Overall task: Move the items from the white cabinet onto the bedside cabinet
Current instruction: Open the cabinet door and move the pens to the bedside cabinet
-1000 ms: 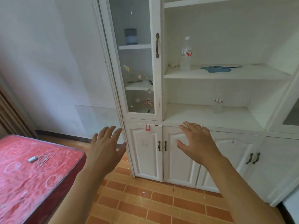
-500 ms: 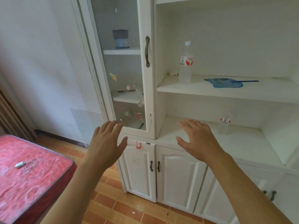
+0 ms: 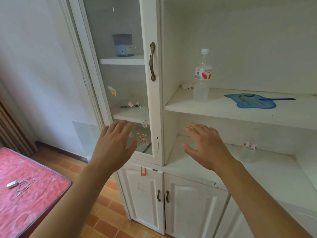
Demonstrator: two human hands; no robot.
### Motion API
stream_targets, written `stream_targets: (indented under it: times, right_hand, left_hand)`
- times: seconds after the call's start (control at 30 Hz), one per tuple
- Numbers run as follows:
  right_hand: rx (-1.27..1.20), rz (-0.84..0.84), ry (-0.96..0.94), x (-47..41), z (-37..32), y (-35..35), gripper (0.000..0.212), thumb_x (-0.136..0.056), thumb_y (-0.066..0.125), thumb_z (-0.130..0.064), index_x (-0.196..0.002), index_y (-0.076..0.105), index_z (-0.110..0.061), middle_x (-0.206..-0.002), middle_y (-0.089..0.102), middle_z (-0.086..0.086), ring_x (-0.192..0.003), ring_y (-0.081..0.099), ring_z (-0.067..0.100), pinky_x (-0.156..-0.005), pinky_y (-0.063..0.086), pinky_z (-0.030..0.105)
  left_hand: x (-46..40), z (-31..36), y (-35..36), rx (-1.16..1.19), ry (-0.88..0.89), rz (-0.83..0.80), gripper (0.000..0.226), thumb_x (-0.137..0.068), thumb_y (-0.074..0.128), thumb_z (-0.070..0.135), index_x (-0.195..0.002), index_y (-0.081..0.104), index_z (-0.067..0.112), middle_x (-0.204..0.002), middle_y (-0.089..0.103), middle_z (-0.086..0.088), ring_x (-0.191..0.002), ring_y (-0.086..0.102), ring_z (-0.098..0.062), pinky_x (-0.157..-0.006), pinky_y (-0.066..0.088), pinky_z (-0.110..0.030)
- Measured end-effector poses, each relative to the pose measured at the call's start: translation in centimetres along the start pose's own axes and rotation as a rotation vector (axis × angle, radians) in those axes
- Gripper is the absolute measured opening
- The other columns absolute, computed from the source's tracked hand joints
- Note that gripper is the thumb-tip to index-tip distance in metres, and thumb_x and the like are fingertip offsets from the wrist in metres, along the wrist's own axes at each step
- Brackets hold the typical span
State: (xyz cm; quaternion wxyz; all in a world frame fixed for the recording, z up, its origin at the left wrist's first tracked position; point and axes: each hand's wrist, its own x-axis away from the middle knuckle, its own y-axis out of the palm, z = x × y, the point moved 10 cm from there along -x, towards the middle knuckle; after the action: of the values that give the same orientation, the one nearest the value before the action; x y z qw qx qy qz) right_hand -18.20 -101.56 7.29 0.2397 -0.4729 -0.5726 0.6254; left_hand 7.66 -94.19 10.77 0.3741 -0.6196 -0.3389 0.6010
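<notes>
Seemingly untouched, tall bottle [image 3: 201,78] above right hand [image 3: 206,146]; left hand [image 3: 114,145] empty

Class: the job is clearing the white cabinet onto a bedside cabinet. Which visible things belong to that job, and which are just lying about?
Belong to the job:
tall water bottle, upper open shelf
blue fan, same shelf
small bottle, lower shelf
left hand and right hand, both empty

Just lying about:
charger with cable on the red surface
stickers on the glass door
</notes>
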Motion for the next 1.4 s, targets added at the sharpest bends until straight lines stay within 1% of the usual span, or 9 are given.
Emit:
stream_targets:
  times: [0.17,0.3,0.43,0.53,0.73,0.97,1.13,1.27,1.4]
  right_hand:
    - [0.017,0.045,0.0,-4.0,0.3,-0.1,0.069,-0.096,0.032,-0.062,-0.155,0.037,-0.026,-0.165,0.032,-0.004,-0.15,0.029,0.016,-0.123,0.024,0.047]
    - [0.034,0.074,0.017,-7.9,0.5,-0.9,0.063,-0.101,0.041,-0.057,-0.157,0.034,-0.028,-0.166,0.03,-0.005,-0.151,0.026,0.016,-0.125,0.02,0.046]
    - [0.038,0.07,0.031,-11.8,0.1,-0.4,0.064,-0.101,0.037,-0.059,-0.158,0.033,-0.029,-0.167,0.028,-0.006,-0.152,0.025,0.016,-0.125,0.019,0.045]
    - [0.061,0.066,0.034,-13.9,-0.3,0.2,0.067,-0.098,0.029,-0.061,-0.157,0.034,-0.028,-0.166,0.028,-0.005,-0.151,0.026,0.017,-0.124,0.021,0.046]
    - [0.061,0.128,0.036,-16.8,-0.5,-0.2,0.065,-0.096,0.032,-0.058,-0.153,0.038,-0.027,-0.163,0.033,-0.004,-0.147,0.032,0.02,-0.121,0.026,0.048]
    - [0.062,0.141,0.0,-19.2,0.8,0.0,0.063,-0.099,0.035,-0.057,-0.154,0.037,-0.027,-0.163,0.034,-0.004,-0.147,0.033,0.019,-0.121,0.027,0.045]
    - [0.069,0.07,-0.041,-19.2,1.9,2.3,0.065,-0.098,0.029,-0.059,-0.155,0.037,-0.028,-0.164,0.031,-0.005,-0.149,0.03,0.018,-0.122,0.026,0.043]
    - [0.082,0.041,-0.084,-19.0,2.3,3.6,0.062,-0.098,0.032,-0.059,-0.151,0.041,-0.029,-0.162,0.035,-0.005,-0.147,0.034,0.02,-0.12,0.029,0.041]
    - [0.073,0.041,-0.121,-19.3,2.6,3.6,0.06,-0.097,0.035,-0.057,-0.15,0.043,-0.028,-0.161,0.038,-0.003,-0.146,0.037,0.021,-0.118,0.034,0.042]
  left_hand:
    - [-4.6,-1.2,1.0,0.016,0.03,0.03,0.056,-0.099,0.039,0.051,-0.145,0.047,0.02,-0.148,0.053,-0.004,-0.136,0.047,-0.028,-0.113,0.041,-0.049]
    - [-9.2,-2.0,0.9,0.036,0.048,0.089,0.051,-0.103,0.045,0.049,-0.145,0.049,0.02,-0.149,0.053,-0.004,-0.137,0.048,-0.029,-0.115,0.039,-0.051]
    - [-13.8,-2.7,0.0,0.044,0.069,0.169,0.051,-0.103,0.04,0.049,-0.142,0.05,0.017,-0.146,0.056,-0.007,-0.136,0.05,-0.029,-0.115,0.038,-0.051]
    - [-16.5,-3.0,-0.1,0.019,0.089,0.193,0.05,-0.104,0.045,0.048,-0.141,0.052,0.016,-0.146,0.056,-0.008,-0.136,0.05,-0.031,-0.115,0.038,-0.052]
    - [-20.4,-2.7,0.3,0.002,0.14,0.238,0.05,-0.103,0.046,0.05,-0.141,0.049,0.017,-0.149,0.051,-0.009,-0.14,0.043,-0.031,-0.116,0.035,-0.056]
    - [-23.1,-2.5,0.0,0.019,0.08,0.318,0.059,-0.101,0.046,0.055,-0.146,0.044,0.017,-0.158,0.039,-0.013,-0.146,0.036,-0.036,-0.118,0.032,-0.057]
    - [-24.0,-2.3,-0.2,0.039,0.002,0.357,0.06,-0.1,0.046,0.059,-0.141,0.043,0.015,-0.164,0.026,-0.019,-0.15,0.029,-0.04,-0.12,0.03,-0.059]
    - [-25.1,-1.7,0.2,0.049,-0.03,0.37,0.057,-0.1,0.047,0.062,-0.132,0.049,0.015,-0.164,0.027,-0.018,-0.152,0.026,-0.038,-0.121,0.029,-0.059]
    - [-25.6,-1.2,0.3,0.06,-0.065,0.397,0.056,-0.1,0.048,0.061,-0.13,0.049,0.014,-0.163,0.03,-0.018,-0.152,0.028,-0.037,-0.12,0.03,-0.059]
